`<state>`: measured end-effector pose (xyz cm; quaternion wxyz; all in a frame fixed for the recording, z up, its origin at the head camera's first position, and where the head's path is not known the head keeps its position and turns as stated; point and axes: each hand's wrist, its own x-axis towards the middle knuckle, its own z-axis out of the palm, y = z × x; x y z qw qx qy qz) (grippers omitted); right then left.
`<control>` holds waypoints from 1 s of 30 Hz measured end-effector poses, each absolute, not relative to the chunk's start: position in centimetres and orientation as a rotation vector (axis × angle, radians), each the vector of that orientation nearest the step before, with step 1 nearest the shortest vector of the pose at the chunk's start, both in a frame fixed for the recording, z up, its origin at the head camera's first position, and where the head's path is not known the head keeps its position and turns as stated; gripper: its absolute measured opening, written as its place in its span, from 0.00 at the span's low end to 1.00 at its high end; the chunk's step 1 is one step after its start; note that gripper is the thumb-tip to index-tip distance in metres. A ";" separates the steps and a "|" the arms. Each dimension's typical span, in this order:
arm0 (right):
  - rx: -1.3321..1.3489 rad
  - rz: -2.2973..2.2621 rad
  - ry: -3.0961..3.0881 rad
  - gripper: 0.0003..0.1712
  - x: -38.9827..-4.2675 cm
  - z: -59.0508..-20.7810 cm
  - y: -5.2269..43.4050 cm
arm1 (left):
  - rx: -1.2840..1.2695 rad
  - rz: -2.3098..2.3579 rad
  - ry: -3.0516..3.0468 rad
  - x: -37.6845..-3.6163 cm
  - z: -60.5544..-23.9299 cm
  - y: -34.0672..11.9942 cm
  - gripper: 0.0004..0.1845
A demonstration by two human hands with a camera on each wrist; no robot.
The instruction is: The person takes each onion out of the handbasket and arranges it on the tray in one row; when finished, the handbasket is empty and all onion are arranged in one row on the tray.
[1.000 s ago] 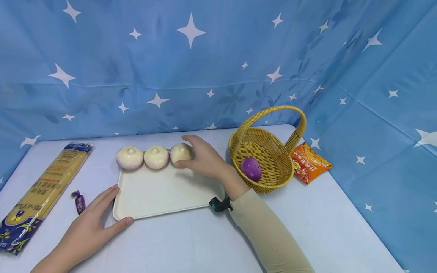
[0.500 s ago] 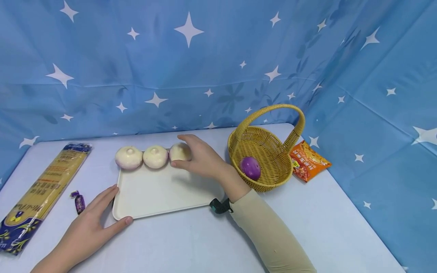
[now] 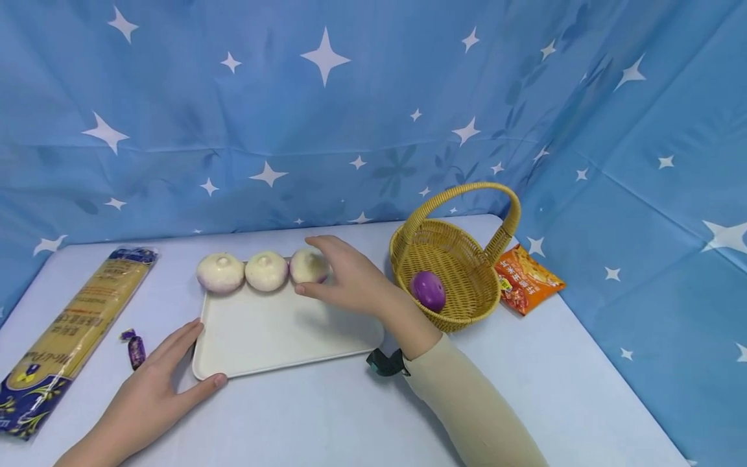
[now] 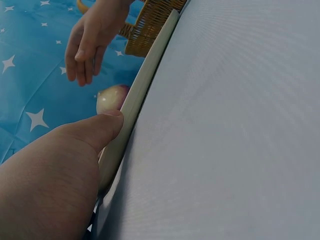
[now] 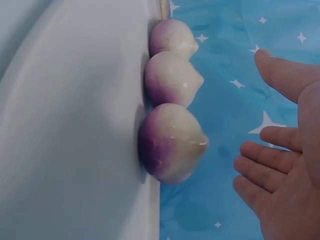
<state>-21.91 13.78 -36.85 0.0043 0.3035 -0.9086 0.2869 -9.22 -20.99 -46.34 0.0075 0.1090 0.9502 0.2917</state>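
Observation:
Three white-and-purple onions stand in a row along the far edge of the cream tray [image 3: 274, 337]: a left onion [image 3: 220, 272], a middle onion [image 3: 266, 271] and a right onion [image 3: 308, 266]. Over the right onion hovers my right hand [image 3: 350, 275], thumb and fingers spread. The right wrist view shows a gap between this hand [image 5: 280, 175] and the nearest onion [image 5: 172, 143]. My left hand [image 3: 154, 389] rests at the tray's near left corner, fingers along its left side and thumb at the front edge. In the left wrist view the left thumb [image 4: 107, 125] lies against the tray rim.
Right of the tray stands a wicker basket [image 3: 449, 243] with a tall handle and a purple egg-shaped thing [image 3: 428, 290] inside. An orange snack bag [image 3: 528, 279] lies beside it. On the left are a spaghetti pack [image 3: 82, 331] and a purple-wrapped candy [image 3: 135, 349].
My right hand has loosened from around the right onion and drawn slightly toward me and up. The onions and my left hand stay in place.

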 end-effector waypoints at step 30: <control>0.938 0.797 -2.788 0.46 -16.8 -34.6 19.6 | 0.344 0.897 2.968 -9.2 -46.2 -20.9 0.60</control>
